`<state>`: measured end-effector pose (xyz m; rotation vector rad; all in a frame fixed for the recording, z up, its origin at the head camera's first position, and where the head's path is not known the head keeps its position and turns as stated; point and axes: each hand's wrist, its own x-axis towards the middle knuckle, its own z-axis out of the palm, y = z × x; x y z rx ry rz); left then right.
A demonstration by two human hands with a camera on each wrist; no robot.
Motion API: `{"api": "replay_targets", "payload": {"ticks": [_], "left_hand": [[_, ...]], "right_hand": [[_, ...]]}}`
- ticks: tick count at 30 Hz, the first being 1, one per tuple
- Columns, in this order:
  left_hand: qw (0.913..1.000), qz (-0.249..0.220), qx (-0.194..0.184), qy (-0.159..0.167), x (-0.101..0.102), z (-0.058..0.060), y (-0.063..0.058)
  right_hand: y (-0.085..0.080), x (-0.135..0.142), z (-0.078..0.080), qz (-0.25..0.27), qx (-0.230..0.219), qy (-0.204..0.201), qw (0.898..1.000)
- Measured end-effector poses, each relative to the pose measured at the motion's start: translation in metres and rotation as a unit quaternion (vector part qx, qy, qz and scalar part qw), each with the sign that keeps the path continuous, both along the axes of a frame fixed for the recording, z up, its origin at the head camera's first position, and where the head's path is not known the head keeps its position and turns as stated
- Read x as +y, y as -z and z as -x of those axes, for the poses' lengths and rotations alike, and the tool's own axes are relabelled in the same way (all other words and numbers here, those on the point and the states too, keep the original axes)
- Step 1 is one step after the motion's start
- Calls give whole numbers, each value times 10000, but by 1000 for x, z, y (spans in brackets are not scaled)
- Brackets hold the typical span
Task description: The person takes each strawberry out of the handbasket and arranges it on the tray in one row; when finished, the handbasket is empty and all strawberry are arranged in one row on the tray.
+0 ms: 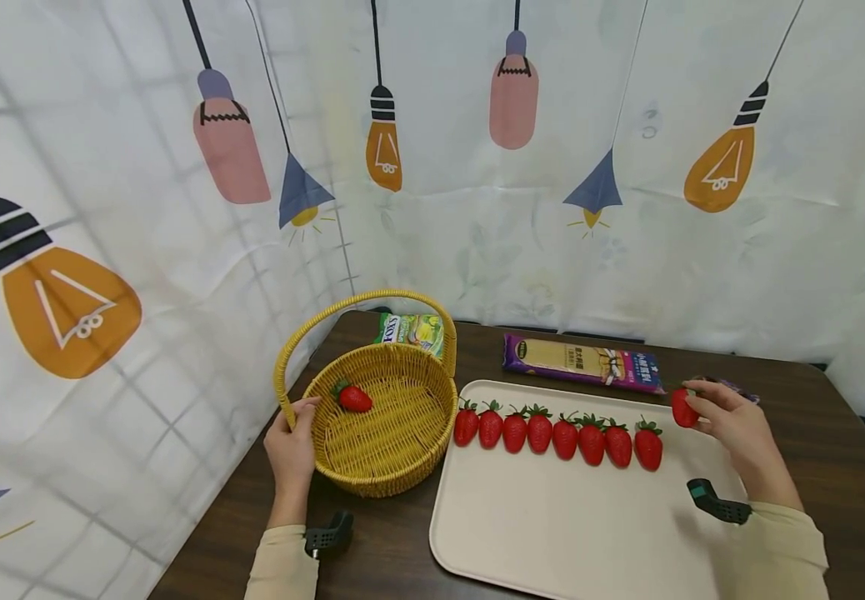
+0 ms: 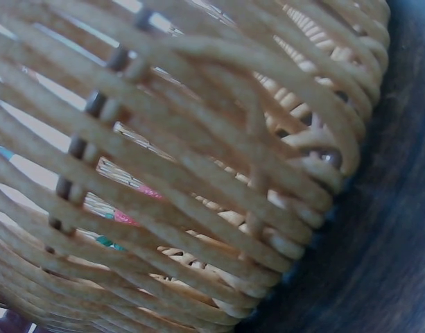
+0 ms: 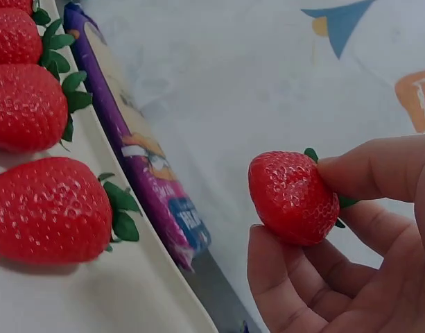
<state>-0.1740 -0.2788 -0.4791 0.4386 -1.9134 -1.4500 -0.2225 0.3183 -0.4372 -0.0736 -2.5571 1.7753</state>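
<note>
My left hand [image 1: 293,454] holds the left side of a yellow woven basket [image 1: 387,429], where the arched handle meets the rim. One strawberry [image 1: 355,399] lies inside, near the basket's left wall. In the left wrist view the basket's woven side [image 2: 177,159] fills most of the picture and that hand is out of sight. Above the back right of a cream tray [image 1: 537,517], my right hand [image 1: 740,429] pinches another strawberry [image 3: 293,198] between thumb and fingers, by its leafy end. Several strawberries [image 1: 540,432] stand in a row across the tray's back part, leaves pointing away from me.
Behind the tray lies a long purple pasta packet [image 1: 582,362]. A green FOX'S bag [image 1: 421,332] sits behind the basket, and another dark packet [image 1: 740,390] is partly hidden by my right hand. A patterned curtain [image 1: 440,242] hangs behind the dark wooden table [image 1: 830,442].
</note>
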Motion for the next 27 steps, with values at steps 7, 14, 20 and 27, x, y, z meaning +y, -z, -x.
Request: {"api": "replay_targets", "payload": {"ticks": [7,14,20,27], "left_hand": [[9999,-86,54,4,0,0,-1],[9999,-126,-4,17,1,0,-1],[9999,-157,-49,51,1,-2,-3],[10000,-46,8,68,-1,-1,-1]], "right_hand": [[5,12,-2,-599,-431,-242,9970],[12,18,-3,-944,-847,-556,9904],[15,17,-2,-1222,-1102,-1052,9807],[16,15,-2,-1444,-1129,-1298,9745]]}}
